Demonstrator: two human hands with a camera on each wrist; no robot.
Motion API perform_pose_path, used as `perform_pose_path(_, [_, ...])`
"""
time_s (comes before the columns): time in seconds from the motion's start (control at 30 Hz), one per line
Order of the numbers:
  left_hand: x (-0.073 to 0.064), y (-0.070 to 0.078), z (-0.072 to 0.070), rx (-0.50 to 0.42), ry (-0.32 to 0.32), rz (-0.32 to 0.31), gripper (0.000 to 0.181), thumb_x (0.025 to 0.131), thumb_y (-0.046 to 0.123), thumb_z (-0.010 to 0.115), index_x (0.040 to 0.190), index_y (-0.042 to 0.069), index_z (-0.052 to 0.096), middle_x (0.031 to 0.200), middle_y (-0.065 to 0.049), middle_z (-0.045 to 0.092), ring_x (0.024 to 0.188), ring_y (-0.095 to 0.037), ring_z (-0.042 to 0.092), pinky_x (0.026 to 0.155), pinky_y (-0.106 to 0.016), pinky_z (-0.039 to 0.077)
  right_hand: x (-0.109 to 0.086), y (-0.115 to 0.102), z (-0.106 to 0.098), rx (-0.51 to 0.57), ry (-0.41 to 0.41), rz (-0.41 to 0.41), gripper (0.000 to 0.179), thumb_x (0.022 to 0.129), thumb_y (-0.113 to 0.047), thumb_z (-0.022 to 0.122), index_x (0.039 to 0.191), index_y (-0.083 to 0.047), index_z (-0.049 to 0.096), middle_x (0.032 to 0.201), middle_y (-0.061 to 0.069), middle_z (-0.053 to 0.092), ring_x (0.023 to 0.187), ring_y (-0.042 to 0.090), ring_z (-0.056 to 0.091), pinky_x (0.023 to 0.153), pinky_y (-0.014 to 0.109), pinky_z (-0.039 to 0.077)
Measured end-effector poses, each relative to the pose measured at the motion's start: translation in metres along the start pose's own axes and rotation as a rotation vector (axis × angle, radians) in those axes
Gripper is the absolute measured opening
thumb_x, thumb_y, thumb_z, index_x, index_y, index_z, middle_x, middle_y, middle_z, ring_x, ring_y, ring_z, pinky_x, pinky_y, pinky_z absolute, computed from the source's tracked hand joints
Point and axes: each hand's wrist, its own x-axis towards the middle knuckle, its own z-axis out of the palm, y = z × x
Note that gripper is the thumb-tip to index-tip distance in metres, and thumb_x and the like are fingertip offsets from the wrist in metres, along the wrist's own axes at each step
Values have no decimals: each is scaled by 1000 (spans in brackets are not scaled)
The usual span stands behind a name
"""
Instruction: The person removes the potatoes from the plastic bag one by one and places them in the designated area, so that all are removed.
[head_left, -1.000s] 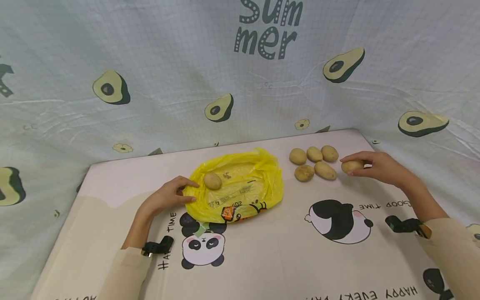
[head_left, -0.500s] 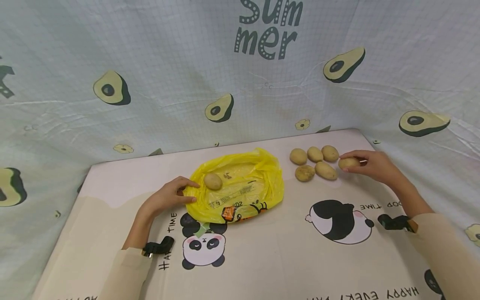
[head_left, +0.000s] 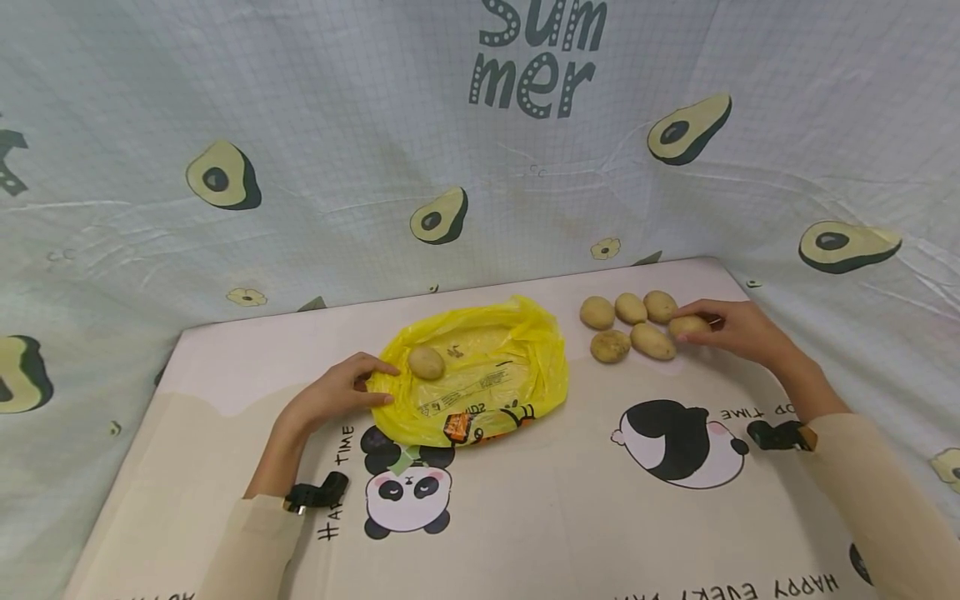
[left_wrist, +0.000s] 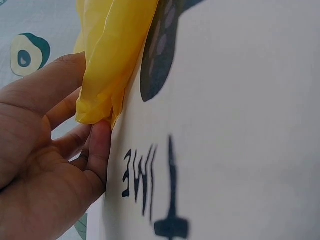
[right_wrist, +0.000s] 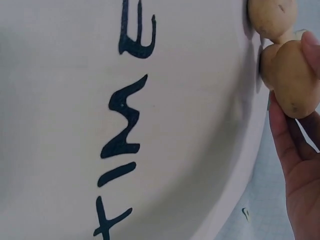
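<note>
My left hand (head_left: 342,389) holds the left edge of a yellow plastic bag (head_left: 551,367). In the left wrist view the bag's folded edge (left_wrist: 107,75) lies between the fingers and thumb of that hand (left_wrist: 45,145). The bag lies spread with its mouth wide, and one potato (head_left: 426,363) rests inside at the left. My right hand (head_left: 738,331) grips another potato (head_left: 686,327) between thumb and fingers, close beside a group of several potatoes (head_left: 652,342). The right wrist view shows this gripped potato (right_wrist: 295,80) in front of others.
A patterned cloth (head_left: 555,517) with pandas and lettering covers the table. Behind it hangs a pale curtain (head_left: 337,167) printed with avocados, close to the table's back edge. Dark wrist cameras (head_left: 317,492) sit on both forearms.
My right hand has moved a little left with its potato, bringing it up close to the group. The left hand and the bag have stayed where they were.
</note>
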Motion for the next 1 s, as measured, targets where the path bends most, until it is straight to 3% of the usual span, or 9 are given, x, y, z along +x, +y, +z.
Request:
perform_pose_path(0.27, [1, 0, 0, 20, -5, 4, 43, 91, 29, 78, 128, 11, 68, 129, -13, 58, 110, -28, 51, 100, -46, 45, 2, 3, 4, -62, -29, 23, 36, 89, -36, 79, 120, -19, 74, 117, 7, 73, 100, 19, 65, 78, 23, 50])
perform_pose_path(0.53, [1, 1, 0, 26, -4, -4, 43, 91, 29, 78, 128, 11, 68, 130, -13, 58, 110, -28, 51, 100, -46, 45, 2, 2, 8, -51, -82, 58, 40, 94, -37, 74, 125, -13, 69, 125, 18, 68, 110, 37, 65, 89, 51, 52])
perform_pose_path(0.63, [0, 1, 0, 22, -3, -5, 43, 91, 30, 78, 128, 11, 68, 130, -12, 58, 110, -28, 51, 100, -46, 45, 2, 0, 9, -39, -90, 60, 41, 95, -36, 73, 128, -11, 68, 130, 20, 65, 114, 40, 62, 93, 56, 50])
perform_pose_path(0.73, [1, 1, 0, 23, -2, -7, 43, 91, 30, 78, 128, 11, 68, 129, -12, 58, 110, -28, 51, 100, -46, 45, 1, 0, 7, -33, -89, 24, 40, 95, -33, 73, 128, -12, 68, 129, 18, 66, 112, 38, 64, 92, 53, 52])
perform_pose_path(1.0, [1, 1, 1, 41, 0, -8, 43, 90, 30, 78, 128, 12, 68, 129, -12, 58, 109, -28, 52, 99, -45, 45, -1, 0, -3, -24, -86, -150, 38, 88, -12, 80, 125, -8, 71, 124, 15, 69, 101, 32, 69, 79, 32, 59])
